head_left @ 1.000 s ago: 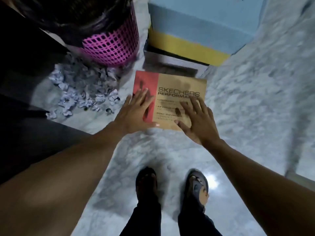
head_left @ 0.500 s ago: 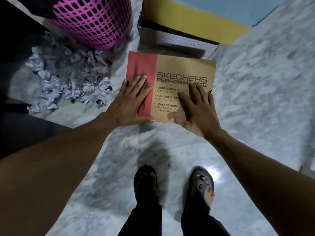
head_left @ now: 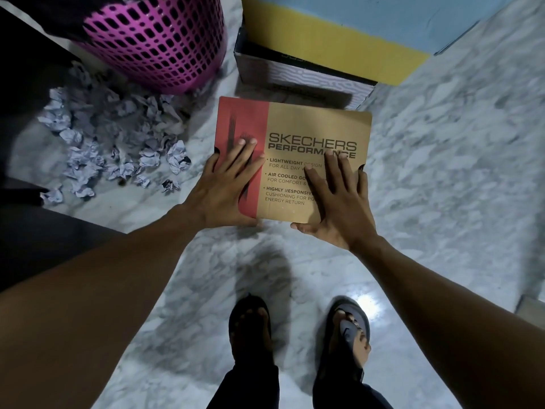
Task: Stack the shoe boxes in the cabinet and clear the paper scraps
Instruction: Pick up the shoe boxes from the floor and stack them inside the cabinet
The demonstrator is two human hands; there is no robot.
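Left hand [head_left: 227, 190] and right hand [head_left: 339, 202], both flat-fingered, hide some shoe box [head_left: 318, 125] lettering.

Skechers box [head_left: 312, 125]: tan-red lid up, level | stacked boxes [head_left: 339, 39]: behind it | paper scraps [head_left: 118, 149]: crumpled heap, left

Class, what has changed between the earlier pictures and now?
Only the view moved, closing in. The left hand and right hand still lie flat on the Skechers box, thumbs at its near edge; box, paper scraps and pink basket stayed put.
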